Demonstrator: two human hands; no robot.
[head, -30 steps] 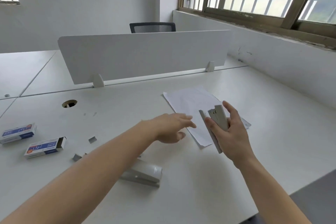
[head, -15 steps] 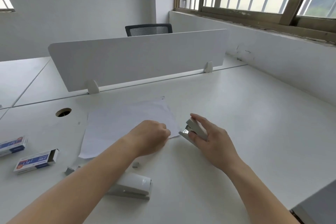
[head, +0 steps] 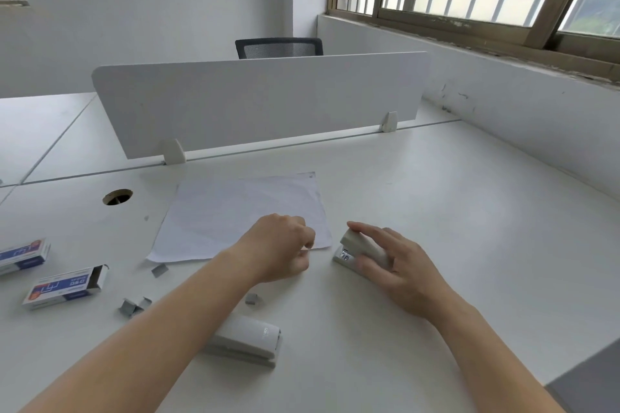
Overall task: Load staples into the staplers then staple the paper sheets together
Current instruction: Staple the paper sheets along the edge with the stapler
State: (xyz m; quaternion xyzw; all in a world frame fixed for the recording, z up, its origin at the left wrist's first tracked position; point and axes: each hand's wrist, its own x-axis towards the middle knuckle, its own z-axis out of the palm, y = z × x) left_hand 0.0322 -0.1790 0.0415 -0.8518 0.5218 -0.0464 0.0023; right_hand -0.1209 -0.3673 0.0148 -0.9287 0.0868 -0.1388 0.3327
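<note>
Thin white paper sheets point(head: 241, 214) lie flat mid-desk, light and floppy, likely to slide on the smooth desk point(head: 453, 211); best pinned near the corner being stapled. Left hand point(head: 280, 246) grip is closed, pinching the sheets' near right corner. Right hand point(head: 399, 265) grip wraps the small grey stapler point(head: 360, 250), rigid plastic, mouth just beside that corner. Second stapler point(head: 246, 340) sits nearer, untouched.

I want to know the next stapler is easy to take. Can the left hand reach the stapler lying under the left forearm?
Probably yes. The second stapler lies free on the desk, nothing on it. The left hand pinches the paper corner, so it must let go and draw back first.
</note>
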